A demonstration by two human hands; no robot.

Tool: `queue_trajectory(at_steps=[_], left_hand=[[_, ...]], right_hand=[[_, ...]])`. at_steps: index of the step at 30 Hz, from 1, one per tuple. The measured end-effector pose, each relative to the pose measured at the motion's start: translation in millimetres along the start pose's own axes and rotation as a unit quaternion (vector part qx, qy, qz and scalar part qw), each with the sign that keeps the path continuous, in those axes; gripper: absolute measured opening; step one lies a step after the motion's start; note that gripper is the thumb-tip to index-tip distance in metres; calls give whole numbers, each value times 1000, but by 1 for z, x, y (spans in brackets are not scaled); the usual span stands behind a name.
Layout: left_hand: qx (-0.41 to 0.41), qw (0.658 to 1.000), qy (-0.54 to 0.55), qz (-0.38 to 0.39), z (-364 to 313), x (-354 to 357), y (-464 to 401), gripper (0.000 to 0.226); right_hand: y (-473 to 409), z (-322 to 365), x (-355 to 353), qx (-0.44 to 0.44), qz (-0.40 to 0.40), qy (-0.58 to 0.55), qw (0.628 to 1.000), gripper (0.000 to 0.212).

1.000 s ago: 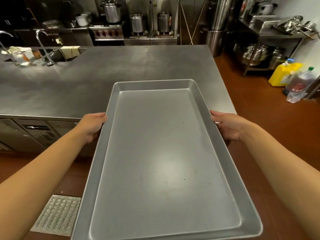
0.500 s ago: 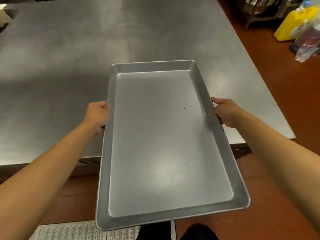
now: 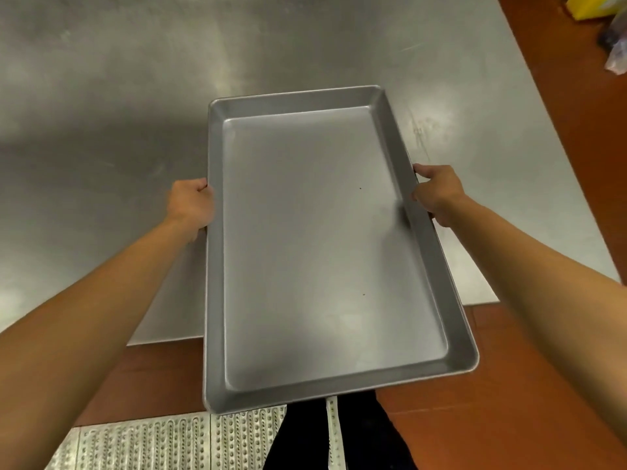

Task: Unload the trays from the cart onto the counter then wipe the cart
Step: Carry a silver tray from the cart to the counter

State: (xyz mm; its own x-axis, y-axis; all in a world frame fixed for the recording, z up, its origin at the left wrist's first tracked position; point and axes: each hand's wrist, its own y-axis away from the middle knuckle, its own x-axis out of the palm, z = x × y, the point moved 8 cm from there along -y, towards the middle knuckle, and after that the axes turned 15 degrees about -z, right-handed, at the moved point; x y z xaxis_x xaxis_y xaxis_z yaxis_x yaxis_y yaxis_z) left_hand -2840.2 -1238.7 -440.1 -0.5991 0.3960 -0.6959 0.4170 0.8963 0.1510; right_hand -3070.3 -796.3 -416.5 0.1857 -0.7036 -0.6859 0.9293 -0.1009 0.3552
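Fingers of left hand and right hand grip tray edges.

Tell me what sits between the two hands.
Head view: only the tray, gripped by left hand and right hand on its long edges.

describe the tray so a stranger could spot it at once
Start at the big steel counter. Half over its near edge hangs a rectangular metal tray, empty, with a raised rim. It alone is gripped by the left hand and right hand.
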Motion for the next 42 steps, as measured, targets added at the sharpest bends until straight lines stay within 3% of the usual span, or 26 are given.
queue_trajectory(at_steps=[4,14,28,33,37,40,42], left_hand=[[24,999,-31,-17,-7,11,-6,22],[47,995,-67,-50,-19,30,-33,25],[21,998,-28,-58,-27,39,-50,34],[4,998,-46,-47,-22,33,-44,30],[-22,998,-63,-18,-14,19,-25,33],[80,992,-85,-48,-38,-7,18,42],[191,981,-41,-19,-61,-19,68,40]], right_hand=[[-11,8,7,-28,-26,-1,999,62],[-32,7,27,-49,-48,14,998,64],[-47,26,35,-70,-71,27,995,65],[-44,18,37,-60,-43,46,996,77],[-16,26,27,-141,-39,113,983,78],[28,36,12,-259,-58,130,955,76],[70,31,12,-332,-6,142,933,75]])
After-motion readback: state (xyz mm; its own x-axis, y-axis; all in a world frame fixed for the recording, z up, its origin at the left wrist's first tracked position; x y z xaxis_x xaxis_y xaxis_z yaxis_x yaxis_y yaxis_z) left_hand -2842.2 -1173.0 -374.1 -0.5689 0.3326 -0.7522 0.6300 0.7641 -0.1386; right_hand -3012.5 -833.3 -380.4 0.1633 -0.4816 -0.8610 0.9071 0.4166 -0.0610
